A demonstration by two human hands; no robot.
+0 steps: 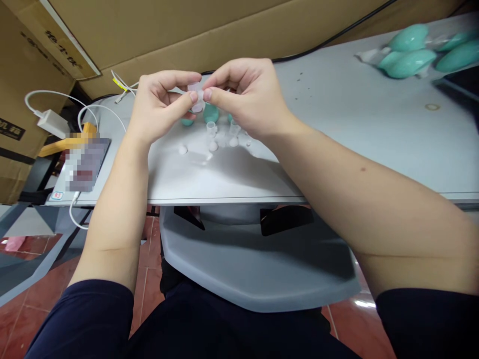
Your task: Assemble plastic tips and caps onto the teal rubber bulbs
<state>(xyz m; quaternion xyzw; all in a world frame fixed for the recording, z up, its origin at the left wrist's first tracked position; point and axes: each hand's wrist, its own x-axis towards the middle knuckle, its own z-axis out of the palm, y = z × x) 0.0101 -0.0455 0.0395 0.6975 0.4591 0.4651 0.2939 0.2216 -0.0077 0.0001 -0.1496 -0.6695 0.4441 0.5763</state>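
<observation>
My left hand [162, 102] is closed, pinching a small translucent plastic tube [196, 92] between thumb and fingers, above the table. The thumb and forefinger of my right hand [247, 94] meet at the tube's right side, on a whitish part there; its exact shape is hidden by the fingertips. Below and behind the hands are teal rounded pieces [211, 113], partly covered by the fingers. Nearer to me stand two clear small cups, one of them a cup [211, 129] left of the other cup [234, 127]. Several small white round pieces lie around them, among them a white piece [183, 149].
A grey table [337, 129] runs along a cardboard wall [168, 30]. Teal egg-shaped objects [407, 57] in clear wrapping lie at the back right. On the left are a phone [90, 164], a yellow stand [89, 131], a white charger [56, 123] and cables. A grey drawer-like tray [258, 279] lies below the table edge.
</observation>
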